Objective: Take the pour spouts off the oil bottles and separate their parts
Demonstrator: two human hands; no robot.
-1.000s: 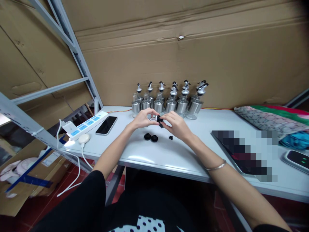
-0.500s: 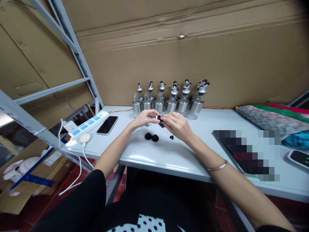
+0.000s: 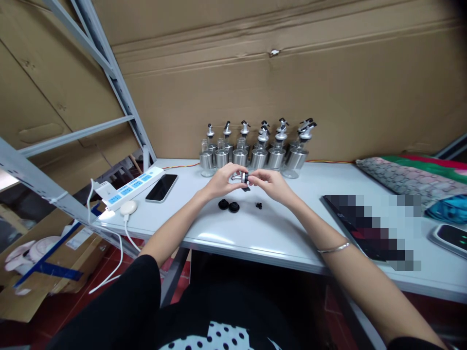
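Between both hands, above the white table, is a silver and black pourer spout (image 3: 243, 177). My left hand (image 3: 226, 181) pinches its silver part between thumb and fingers. The thumb and fingertips of my right hand (image 3: 269, 183) close on its black end. Below them on the table lie two round black caps (image 3: 228, 205), side by side. A small cluster of tiny black parts (image 3: 259, 205) lies to their right. Just behind my hands stand several glass and steel bottles (image 3: 259, 158); most carry silver pourers with black flaps, while the front left ones have bare glass necks.
On the left are a phone (image 3: 161, 188), a white power strip (image 3: 136, 187) and a round white plug-in device (image 3: 128, 208). A partly blurred dark tablet-like object (image 3: 350, 218) and another device (image 3: 452, 238) lie at right. A cardboard wall (image 3: 255, 97) rises behind.
My right hand has drawn back slightly to the right, its fingers now pinching the black end. The pourer spout, earlier mostly covered, shows more of its silver part.
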